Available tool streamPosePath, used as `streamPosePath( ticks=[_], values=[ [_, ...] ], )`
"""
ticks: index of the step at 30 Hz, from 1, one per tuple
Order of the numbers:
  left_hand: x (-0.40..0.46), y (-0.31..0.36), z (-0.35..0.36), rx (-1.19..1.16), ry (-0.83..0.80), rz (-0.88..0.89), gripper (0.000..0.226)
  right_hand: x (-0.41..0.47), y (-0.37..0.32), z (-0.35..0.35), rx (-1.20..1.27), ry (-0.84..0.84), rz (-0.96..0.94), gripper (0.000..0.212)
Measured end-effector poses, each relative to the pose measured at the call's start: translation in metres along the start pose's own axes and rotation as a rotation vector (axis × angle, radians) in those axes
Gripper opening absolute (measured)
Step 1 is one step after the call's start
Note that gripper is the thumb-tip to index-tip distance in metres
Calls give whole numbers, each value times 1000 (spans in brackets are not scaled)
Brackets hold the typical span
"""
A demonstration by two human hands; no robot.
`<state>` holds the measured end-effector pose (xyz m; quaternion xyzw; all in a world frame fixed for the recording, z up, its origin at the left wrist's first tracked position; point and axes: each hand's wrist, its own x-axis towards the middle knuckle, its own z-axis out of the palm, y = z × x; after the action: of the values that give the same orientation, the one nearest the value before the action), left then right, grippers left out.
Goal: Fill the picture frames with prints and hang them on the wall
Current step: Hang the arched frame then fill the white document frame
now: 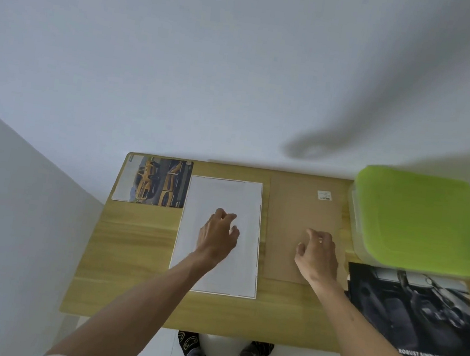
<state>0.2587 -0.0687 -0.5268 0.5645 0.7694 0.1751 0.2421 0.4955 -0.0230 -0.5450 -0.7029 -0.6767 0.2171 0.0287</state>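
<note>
A white frame (220, 235) lies flat mid-bench, long axis running 12 to 6 o'clock; the left hand (218, 235) hovers over its centre, fingers loosely curled, holding nothing. At 3 o'clock the right hand (317, 256), likewise loosely curled, rests over a brown backing board (291, 215). Bare bench (134, 254) lies open at 9 o'clock

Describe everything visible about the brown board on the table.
The brown board is a flat, plain rectangle that looks like cardboard or fibreboard, lying flat on the wooden table with its far edge near the wall. A small white barcode label sits near its far right corner. The white sheet lies just to its left, the green-lidded box to its right. The right hand is over its near right part with loosely curled fingers; whether it touches is unclear.
</note>
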Motion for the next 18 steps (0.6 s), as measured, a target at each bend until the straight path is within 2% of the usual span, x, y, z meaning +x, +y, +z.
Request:
streamPosePath(
  ticks=[4, 8, 12, 16, 18],
  values=[
    [-3, 63, 41, -115, -235, 48, 47, 2, 34, -13, -98, -73, 94, 49],
    [-5, 106, 72, -116, -349, -127, 59, 4, 52, -14, -134, -121, 99, 55],
    [1, 126, 81, -140, -337, -293, 56, 7, 59, -14, -80, -125, 108, 54],
    [8, 133, 80, -448, -301, -453, 66, 15, 68, -21, 36, -136, 148, 54],
    [9, 138, 82, -405, -263, -459, 68, 19, 68, -24, 77, -150, 170, 57]
  ],
)
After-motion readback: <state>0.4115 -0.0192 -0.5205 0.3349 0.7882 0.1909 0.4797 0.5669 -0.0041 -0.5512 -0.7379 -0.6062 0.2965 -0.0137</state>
